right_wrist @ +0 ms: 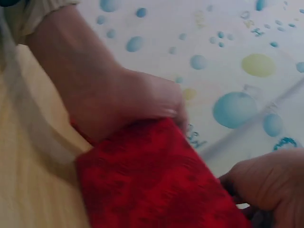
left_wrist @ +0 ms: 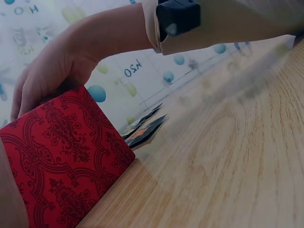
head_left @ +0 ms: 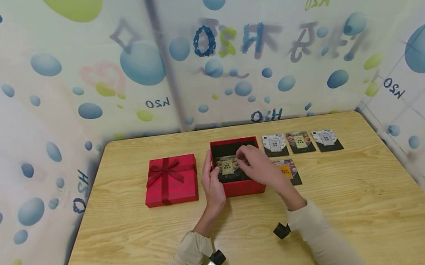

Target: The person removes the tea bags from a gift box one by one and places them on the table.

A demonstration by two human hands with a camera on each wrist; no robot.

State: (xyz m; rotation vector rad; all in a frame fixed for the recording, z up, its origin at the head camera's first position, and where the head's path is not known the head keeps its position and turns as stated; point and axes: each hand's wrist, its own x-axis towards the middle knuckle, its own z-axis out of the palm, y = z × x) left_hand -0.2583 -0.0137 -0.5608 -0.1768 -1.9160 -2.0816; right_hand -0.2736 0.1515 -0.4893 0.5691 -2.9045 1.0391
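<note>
A red patterned box (head_left: 244, 187) stands on the table with its top uncovered. My left hand (head_left: 212, 183) grips its left wall, the thumb over the rim beside a dark flat packet (head_left: 227, 167) with a pale label inside. Over the box's right part, my right hand (head_left: 259, 164) reaches in with bent fingers. What lies between those fingertips is hidden, also in the left wrist view, where the box wall (left_wrist: 66, 152) covers them. The right wrist view shows my left hand (right_wrist: 128, 102) wrapped over the box edge.
A red lid (head_left: 181, 186) with a dark ribbon bow lies left of the box. Several flat square packets (head_left: 301, 142) lie to the right, one packet (head_left: 295, 175) with an orange label partly behind my right wrist. A patterned curtain (head_left: 204, 82) surrounds the wooden table (head_left: 130, 247).
</note>
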